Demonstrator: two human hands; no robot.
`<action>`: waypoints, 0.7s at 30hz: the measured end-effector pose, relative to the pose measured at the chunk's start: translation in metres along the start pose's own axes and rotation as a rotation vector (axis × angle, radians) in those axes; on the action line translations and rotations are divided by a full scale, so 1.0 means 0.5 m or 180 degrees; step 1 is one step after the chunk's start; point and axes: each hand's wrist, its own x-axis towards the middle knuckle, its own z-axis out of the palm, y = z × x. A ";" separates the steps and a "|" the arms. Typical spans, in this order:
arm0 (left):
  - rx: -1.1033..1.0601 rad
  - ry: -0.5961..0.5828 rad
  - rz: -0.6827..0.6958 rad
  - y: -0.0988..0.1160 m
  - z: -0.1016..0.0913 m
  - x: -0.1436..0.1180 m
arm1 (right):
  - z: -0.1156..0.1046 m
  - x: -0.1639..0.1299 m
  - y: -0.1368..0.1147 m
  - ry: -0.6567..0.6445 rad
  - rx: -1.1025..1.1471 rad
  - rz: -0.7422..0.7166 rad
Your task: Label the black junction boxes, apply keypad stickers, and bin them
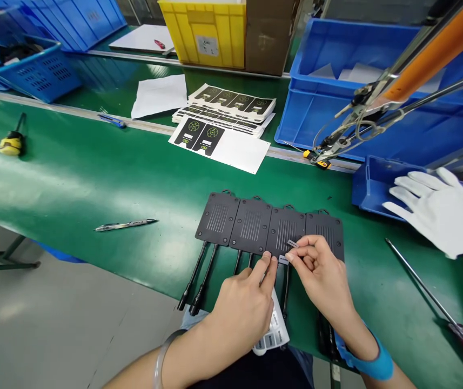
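Note:
Four black flat modules with ribbed covers and cables stand side by side; the third module [286, 224] is just ahead of my hands. My left hand [245, 302] has its fingers together at that module's lower edge, gripping a sheet of small labels [274, 337] that shows below the palm. My right hand [320, 270] is closed in a pinch, with a small grey label [292, 243] at its fingers. Another small printed label [283, 260] sits by the thumb tip, at the module's cable edge. The right forearm partly covers the fourth module [328, 232].
A pen [126, 225] lies to the left, a long screwdriver [429, 292] to the right. A white glove [442, 208] rests over a blue bin [373, 186]. Printed sticker sheets [231, 108] are stacked behind. An orange tool [425, 54] hangs at upper right.

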 end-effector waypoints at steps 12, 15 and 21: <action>-0.0026 -0.0163 0.0003 0.000 0.000 0.003 | 0.000 0.004 -0.005 0.0072 -0.0010 -0.0054; -0.0024 -0.0157 -0.0010 0.000 0.001 0.003 | 0.001 0.006 -0.007 0.0053 -0.0037 -0.0045; -0.0004 -0.0150 -0.0028 -0.001 0.005 0.001 | -0.004 0.003 -0.008 0.0075 -0.0096 -0.0171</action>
